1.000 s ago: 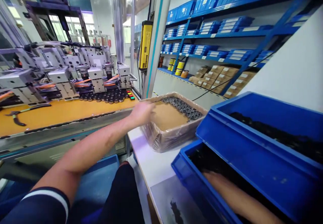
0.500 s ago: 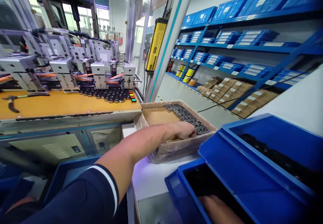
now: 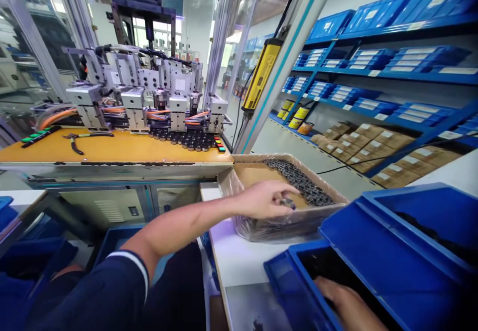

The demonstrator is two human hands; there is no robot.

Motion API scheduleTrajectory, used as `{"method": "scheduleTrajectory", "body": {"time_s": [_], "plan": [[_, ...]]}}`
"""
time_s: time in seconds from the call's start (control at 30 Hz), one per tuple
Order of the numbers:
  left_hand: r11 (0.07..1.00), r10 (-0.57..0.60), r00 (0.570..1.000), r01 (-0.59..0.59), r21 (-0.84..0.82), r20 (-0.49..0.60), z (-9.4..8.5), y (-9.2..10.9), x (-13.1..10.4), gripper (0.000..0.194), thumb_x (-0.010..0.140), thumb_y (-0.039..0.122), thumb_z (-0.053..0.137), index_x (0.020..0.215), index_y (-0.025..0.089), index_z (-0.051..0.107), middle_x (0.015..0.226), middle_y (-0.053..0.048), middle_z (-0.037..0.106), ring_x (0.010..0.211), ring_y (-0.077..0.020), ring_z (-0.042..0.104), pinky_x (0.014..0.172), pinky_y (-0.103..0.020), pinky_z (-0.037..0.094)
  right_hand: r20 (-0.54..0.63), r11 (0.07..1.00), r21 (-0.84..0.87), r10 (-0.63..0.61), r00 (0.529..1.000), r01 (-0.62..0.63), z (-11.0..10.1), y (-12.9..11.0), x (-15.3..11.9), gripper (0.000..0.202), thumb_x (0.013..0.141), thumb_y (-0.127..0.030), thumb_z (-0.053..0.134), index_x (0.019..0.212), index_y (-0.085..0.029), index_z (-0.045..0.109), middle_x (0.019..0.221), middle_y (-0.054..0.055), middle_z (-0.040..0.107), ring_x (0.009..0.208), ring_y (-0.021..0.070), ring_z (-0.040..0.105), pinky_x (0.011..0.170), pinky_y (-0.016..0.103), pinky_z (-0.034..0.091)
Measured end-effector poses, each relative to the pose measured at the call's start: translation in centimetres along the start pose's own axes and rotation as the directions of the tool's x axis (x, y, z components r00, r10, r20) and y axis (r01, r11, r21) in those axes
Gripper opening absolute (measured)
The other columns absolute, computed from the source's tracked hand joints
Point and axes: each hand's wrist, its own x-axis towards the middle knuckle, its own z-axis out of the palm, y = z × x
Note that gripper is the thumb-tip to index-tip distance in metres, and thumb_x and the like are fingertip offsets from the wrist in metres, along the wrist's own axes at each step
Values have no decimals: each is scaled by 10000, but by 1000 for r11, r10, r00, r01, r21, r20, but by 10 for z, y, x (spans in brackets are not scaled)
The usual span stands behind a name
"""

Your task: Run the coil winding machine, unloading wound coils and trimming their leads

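Observation:
My left hand (image 3: 267, 200) is above the near edge of a plastic-lined cardboard box (image 3: 254, 174), its fingers curled round small metal parts (image 3: 287, 203). Their exact kind is too small to make out. Many similar dark grey metal parts (image 3: 304, 181) lie heaped along the far right side of that box. My right hand (image 3: 341, 298) reaches into a blue bin (image 3: 311, 296) holding dark contents. Its fingertips are hidden in shadow there, so their grip does not show.
A second blue bin (image 3: 440, 211) with black parts stands above the first. To the left is a machine with clamps (image 3: 134, 104); its orange table (image 3: 130, 147) bears pliers (image 3: 80, 139), rows of black round parts (image 3: 190, 141) and coloured buttons (image 3: 219, 143). Blue shelving (image 3: 392, 72) is behind.
My left hand has lifted from inside the cardboard box with small metal parts in its fingers. My right hand stays in the blue bin. The view has swung left.

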Motion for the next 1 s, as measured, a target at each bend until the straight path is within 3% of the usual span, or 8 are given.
{"method": "scheduleTrajectory", "body": {"time_s": [0.13,0.2,0.3,0.4,0.53,0.7,0.83,1.0], "plan": [[872,-132,964,2,-489,-231,-18,12,-112,348,756,299,739,1058,127,716,997,-97,660,737,-110,550,676,-230,462,-188,961,-225,-208,960,164,-13,-17,6,268,833,-357,530,753,-200,732,720,73,695,682,225,698,634,305,580],[778,-244,936,33,-627,-253,-21,18,-153,328,730,293,767,1019,141,732,1020,-96,664,727,-97,541,671,-224,460,-347,922,-338,-307,886,188,-18,-35,7,290,868,-390,525,828,-189,730,786,72,710,724,222,703,681,323,580],[686,-327,912,48,-726,-249,-24,29,-188,327,706,264,794,1005,146,734,976,-86,678,684,-81,525,672,-221,477,-482,880,-409,-432,762,241,-18,-83,6,235,898,-377,561,898,-190,703,872,58,716,776,198,694,774,318,564],[647,-318,919,28,-762,-235,-26,42,-200,322,698,214,801,1006,152,732,1016,-91,677,690,-76,554,674,-214,496,-455,845,-351,-531,715,404,-5,-138,4,89,890,-254,615,921,-206,684,873,28,710,781,150,683,760,251,556],[563,-294,936,5,-827,-194,-22,53,-205,292,706,157,795,991,158,731,1126,-109,656,764,-92,621,746,-239,523,-425,823,-155,-555,715,547,22,-186,-4,98,882,-153,619,953,-207,658,877,29,715,779,136,690,706,219,574],[450,-308,938,-3,-893,-159,-5,56,-211,255,665,124,826,906,146,745,1030,-100,712,765,-104,652,753,-240,540,-402,816,-25,-537,742,577,40,-191,-17,179,876,-86,586,993,-201,659,904,55,708,813,154,697,692,230,586],[482,-332,936,61,-874,-117,1,58,-210,387,624,91,845,992,162,748,1024,-93,738,796,-108,672,765,-216,546,-453,810,4,-521,723,587,39,-188,-23,203,854,-58,602,995,-194,657,874,55,649,777,139,655,635,229,554],[542,-309,943,67,-838,-125,2,59,-205,323,665,78,812,969,174,758,1069,-96,743,740,-87,667,717,-200,554,-468,821,7,-502,728,571,39,-187,-24,189,854,-58,607,987,-188,644,872,55,650,777,139,655,634,230,553]]}}
